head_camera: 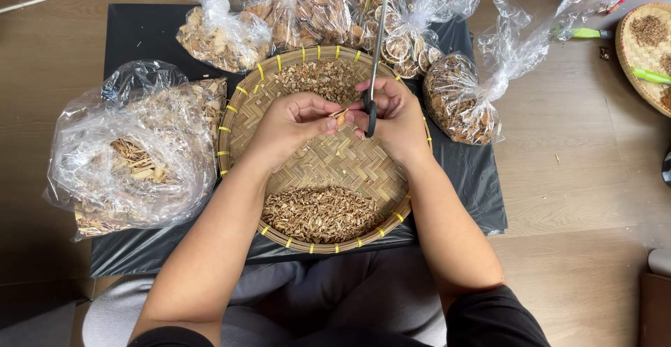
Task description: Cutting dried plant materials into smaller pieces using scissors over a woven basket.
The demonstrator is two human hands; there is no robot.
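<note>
Chopped bits [320, 213] below fingers [328, 120], piece [340, 116] between.

Woven bamboo tray [241, 120], glossy clear plastic bags [126, 151], perhaps metal scissors [374, 53]

Single head-worn view, looking steeply down over the person's lap and forearms. Close range: the round woven tray [244, 120] fills frame centre on a black sheet [133, 32]. Wooden floor [580, 179] runs to the edges; top of frame is farthest from the wearer.
</note>
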